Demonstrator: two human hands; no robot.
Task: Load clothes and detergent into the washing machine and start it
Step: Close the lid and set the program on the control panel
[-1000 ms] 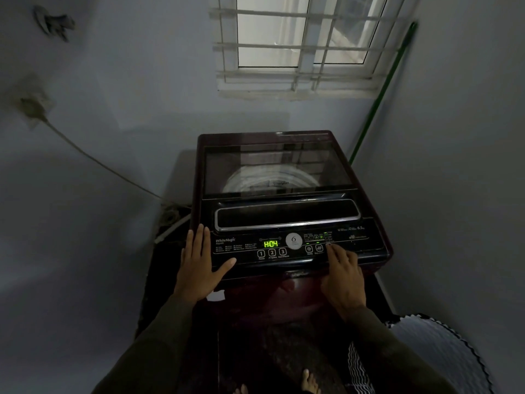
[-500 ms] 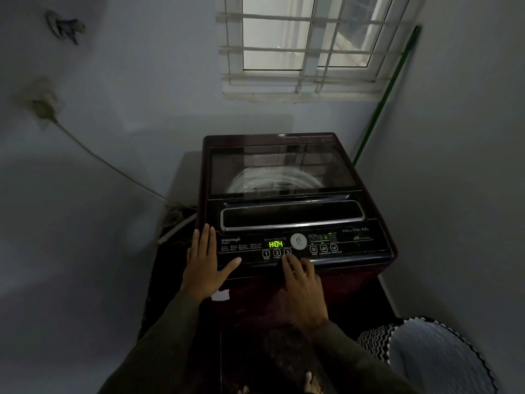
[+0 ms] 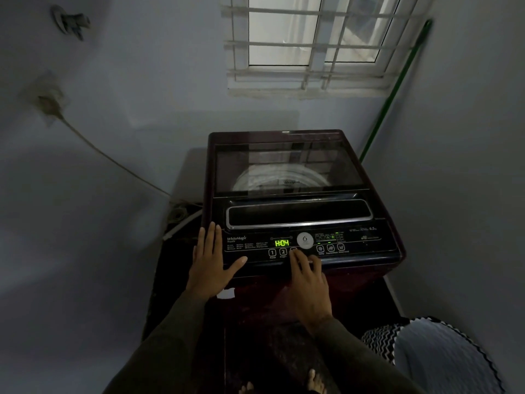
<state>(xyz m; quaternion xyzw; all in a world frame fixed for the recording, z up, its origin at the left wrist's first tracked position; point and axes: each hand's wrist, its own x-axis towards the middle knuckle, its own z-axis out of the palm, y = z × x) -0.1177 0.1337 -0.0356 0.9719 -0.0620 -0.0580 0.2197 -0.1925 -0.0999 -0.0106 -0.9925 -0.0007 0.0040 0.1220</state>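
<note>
A dark maroon top-loading washing machine (image 3: 377,268) stands in a dim corner with its glass lid (image 3: 287,166) shut; the drum shows faintly through it. The control panel (image 3: 366,241) along the front is lit, and its green display (image 3: 282,243) reads H:04. My left hand (image 3: 211,263) rests flat on the panel's left end, fingers straight and thumb spread. My right hand (image 3: 308,277) reaches to the row of numbered buttons, with a fingertip on the third button right of buttons 1 and 2 (image 3: 277,252). No clothes or detergent are visible outside the machine.
A patterned laundry basket (image 3: 437,356) stands at the lower right. A green pole (image 3: 395,92) leans in the right corner beside a barred window (image 3: 309,44). A cable (image 3: 113,163) runs from a wall socket (image 3: 49,102) down behind the machine. My bare toes (image 3: 314,381) show at the bottom.
My right hand slid left along the panel, from the buttons on the right side to the third numbered button. My left hand stayed flat in place. The display still reads H:04.
</note>
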